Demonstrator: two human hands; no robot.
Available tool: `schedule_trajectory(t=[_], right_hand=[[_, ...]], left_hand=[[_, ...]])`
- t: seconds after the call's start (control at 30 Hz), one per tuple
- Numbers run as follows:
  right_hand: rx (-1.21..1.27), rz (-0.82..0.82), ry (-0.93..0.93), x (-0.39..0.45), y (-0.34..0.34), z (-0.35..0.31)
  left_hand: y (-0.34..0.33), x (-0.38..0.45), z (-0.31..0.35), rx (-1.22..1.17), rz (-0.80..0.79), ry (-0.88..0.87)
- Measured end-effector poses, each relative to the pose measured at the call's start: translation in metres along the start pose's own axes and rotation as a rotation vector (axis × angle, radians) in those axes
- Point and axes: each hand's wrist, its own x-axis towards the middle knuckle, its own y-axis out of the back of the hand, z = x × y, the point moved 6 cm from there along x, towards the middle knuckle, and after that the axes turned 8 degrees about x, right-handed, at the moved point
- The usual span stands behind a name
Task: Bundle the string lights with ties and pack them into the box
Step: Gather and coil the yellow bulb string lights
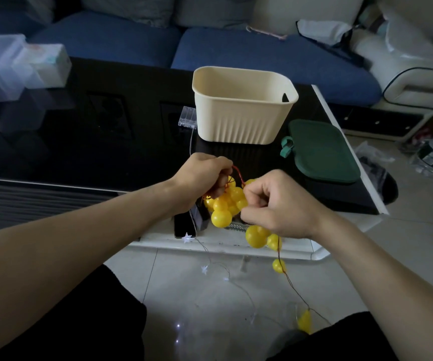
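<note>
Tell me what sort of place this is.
Most likely a home living room. A blue sofa runs behind a glossy black coffee table, with a pale armchair at the right and a tiled floor below. The cream box sits on the table.

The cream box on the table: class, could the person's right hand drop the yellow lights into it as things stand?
Probably yes. The cream box stands open-topped just beyond the right hand, with nothing between them. But both hands grip the yellow lights, and part of the string trails to the floor.
</note>
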Motion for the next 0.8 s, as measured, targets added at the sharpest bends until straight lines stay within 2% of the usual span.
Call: schedule_trajectory(t=[0.17, 0.37, 0.6, 0.67, 0.8], right_hand=[[0.126, -0.114, 0.010, -0.001, -0.006, -0.004], [0.291, -0.047, -0.002, 0.002, 0.004, -0.001], [-0.038, 0.022, -0.057, 0.006, 0.004, 0.015], [-0.065, 0.100, -0.020, 0.007, 0.008, 0.014], [-0.094, 0.397, 0.124, 0.005, 0.030, 0.003]], left_hand=[[-0.001, -0.001, 0.000, 0.026, -0.024, -0.009], [-0.002, 0.001, 0.001, 0.006, -0.036, -0.036], [-0.007, -0.001, -0.003, -0.052, -0.146, 0.068], [-0.008, -0.001, -0.006, -0.048, -0.182, 0.113], [-0.009, -0.005, -0.008, -0.010, -0.206, 0.139]])
